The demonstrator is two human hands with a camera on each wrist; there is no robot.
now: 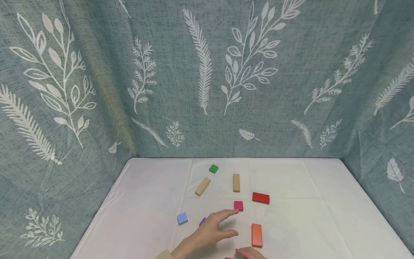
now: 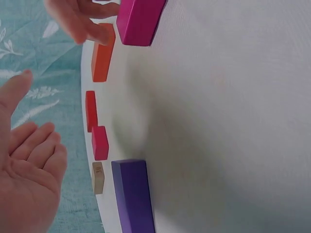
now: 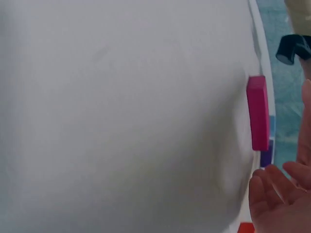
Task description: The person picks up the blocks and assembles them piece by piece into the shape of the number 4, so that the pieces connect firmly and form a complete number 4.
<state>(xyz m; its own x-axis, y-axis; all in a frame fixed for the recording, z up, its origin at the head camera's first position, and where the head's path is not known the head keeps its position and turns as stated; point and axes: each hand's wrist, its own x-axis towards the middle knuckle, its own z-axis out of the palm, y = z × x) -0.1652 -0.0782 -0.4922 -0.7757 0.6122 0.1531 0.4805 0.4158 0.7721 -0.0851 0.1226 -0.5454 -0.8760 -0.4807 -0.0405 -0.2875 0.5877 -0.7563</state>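
Note:
My left hand (image 1: 230, 223) hovers open over the white tablecloth (image 1: 323, 216), fingers stretched forward and holding nothing. Its index tip is close to a pink cube (image 1: 238, 205), and a purple block (image 1: 202, 221) peeks out from under its left side. In the left wrist view the purple block (image 2: 132, 194) lies just below the open palm. Only the fingertips of my right hand (image 1: 249, 253) show at the bottom edge, beside an orange block (image 1: 256, 235) and a magenta block (image 3: 257, 111). The right hand's fingers (image 3: 272, 187) are relaxed and grip nothing.
Farther back lie a red block (image 1: 260, 198), two plain wooden blocks (image 1: 202, 186) (image 1: 236, 182), a green cube (image 1: 213, 168) and, to the left, a blue cube (image 1: 182, 218). Leaf-patterned teal cloth walls (image 1: 207, 72) close in the table on three sides.

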